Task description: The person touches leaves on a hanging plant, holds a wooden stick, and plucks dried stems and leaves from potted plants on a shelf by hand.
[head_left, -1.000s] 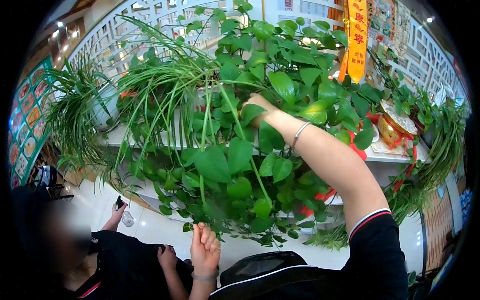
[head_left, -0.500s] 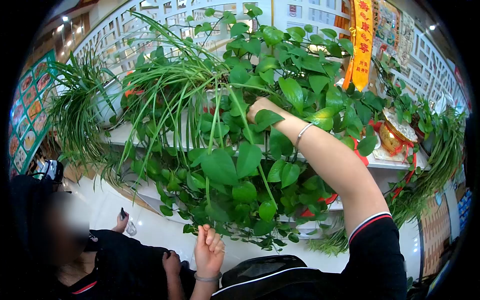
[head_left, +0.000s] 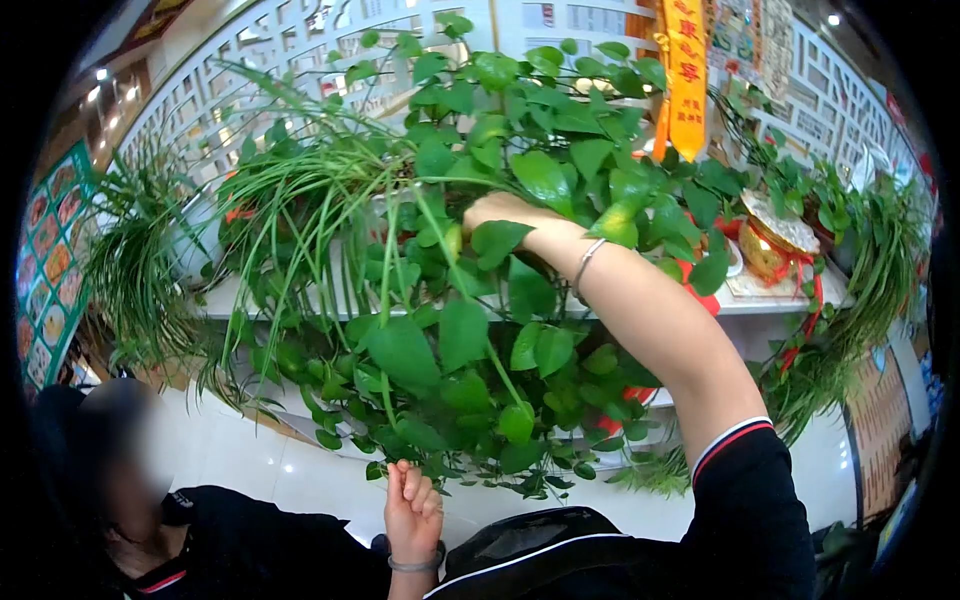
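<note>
My right hand (head_left: pixel 488 211) reaches deep into a leafy pothos (head_left: pixel 463 333), beside a pot that foliage mostly covers. Leaves hide its fingertips, so what it touches there cannot be made out. A silver bangle (head_left: pixel 588 260) circles that wrist. Lower down, near the trailing pothos leaves, my left hand (head_left: pixel 412 510) is held up with its fingers curled closed. Whatever it may pinch is too small to name. A grey band (head_left: pixel 416 565) is on the left wrist. Long blades of a spider plant (head_left: pixel 330 170) arch across to the left of my right hand.
The plants stand on a white shelf (head_left: pixel 290 303) before a white lattice screen (head_left: pixel 400 25). A gold pot (head_left: pixel 765 255) with red ribbon sits right, near a hanging orange banner (head_left: pixel 684 90). A person in a black shirt (head_left: pixel 250 545) is at lower left, close to my left hand.
The view has shifted slightly, so the plants and banner sit further left and higher. My right hand stays among the leaves and my left hand stays curled. The other person's hands have left view.
</note>
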